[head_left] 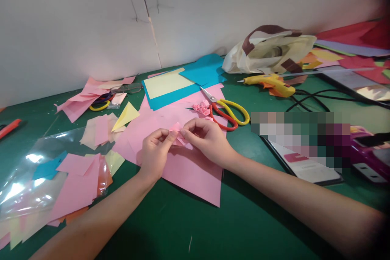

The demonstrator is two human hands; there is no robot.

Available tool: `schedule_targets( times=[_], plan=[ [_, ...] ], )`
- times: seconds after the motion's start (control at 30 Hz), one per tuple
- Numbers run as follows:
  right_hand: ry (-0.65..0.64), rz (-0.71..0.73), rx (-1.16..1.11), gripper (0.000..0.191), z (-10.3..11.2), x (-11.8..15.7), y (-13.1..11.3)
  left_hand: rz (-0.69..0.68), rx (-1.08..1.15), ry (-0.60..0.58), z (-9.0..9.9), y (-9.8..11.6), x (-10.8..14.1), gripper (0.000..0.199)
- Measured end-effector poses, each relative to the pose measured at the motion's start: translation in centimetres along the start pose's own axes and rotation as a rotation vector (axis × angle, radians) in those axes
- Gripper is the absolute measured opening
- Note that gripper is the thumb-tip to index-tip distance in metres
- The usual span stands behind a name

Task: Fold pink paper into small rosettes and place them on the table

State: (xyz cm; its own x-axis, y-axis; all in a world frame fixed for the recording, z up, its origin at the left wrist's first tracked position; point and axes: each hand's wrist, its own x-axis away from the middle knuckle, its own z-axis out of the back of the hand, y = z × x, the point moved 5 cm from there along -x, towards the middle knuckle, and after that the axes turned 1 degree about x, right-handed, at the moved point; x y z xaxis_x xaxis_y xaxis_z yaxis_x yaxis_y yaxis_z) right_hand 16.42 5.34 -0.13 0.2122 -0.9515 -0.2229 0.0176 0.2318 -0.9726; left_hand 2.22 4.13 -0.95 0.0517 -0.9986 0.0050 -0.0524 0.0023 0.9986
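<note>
Between my two hands is a small folded piece of pink paper [177, 131]. My left hand [156, 148] pinches its left side with thumb and forefinger. The fingertips of my right hand [210, 140] close on its right side. Beneath lie large pink sheets [195, 174] on the green table. Just beyond my right hand sit small folded pink paper pieces [201, 108]. Beside them rest scissors [224, 109] with one red and one yellow handle loop, blades pointing away.
Blue sheets [207, 71] and a cream sheet [167, 83] lie behind. A yellow glue gun [269, 83] with a black cord, a cloth bag [240, 59] and a tablet-like device [313, 170] are at right. At left are paper scraps [81, 178] and a clear plastic bag [18, 178].
</note>
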Motion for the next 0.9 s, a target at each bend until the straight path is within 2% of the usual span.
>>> schedule_targets(
  times=[0.4, 0.6, 0.9],
  plan=[
    [0.006, -0.024, -0.036, 0.014, 0.01, 0.00, 0.44, 0.016, 0.024, -0.010, -0.26, 0.20, 0.01, 0.019],
    [0.019, -0.043, 0.013, 0.021, 0.09, -0.01, 0.01, 0.040, 0.008, -0.004, -0.28, 0.01, 0.06, 0.020],
    [0.016, -0.011, 0.063, 0.020, 0.07, 0.04, -0.10, 0.058, 0.054, -0.005, -0.19, -0.10, 0.19, 0.025]
  ],
)
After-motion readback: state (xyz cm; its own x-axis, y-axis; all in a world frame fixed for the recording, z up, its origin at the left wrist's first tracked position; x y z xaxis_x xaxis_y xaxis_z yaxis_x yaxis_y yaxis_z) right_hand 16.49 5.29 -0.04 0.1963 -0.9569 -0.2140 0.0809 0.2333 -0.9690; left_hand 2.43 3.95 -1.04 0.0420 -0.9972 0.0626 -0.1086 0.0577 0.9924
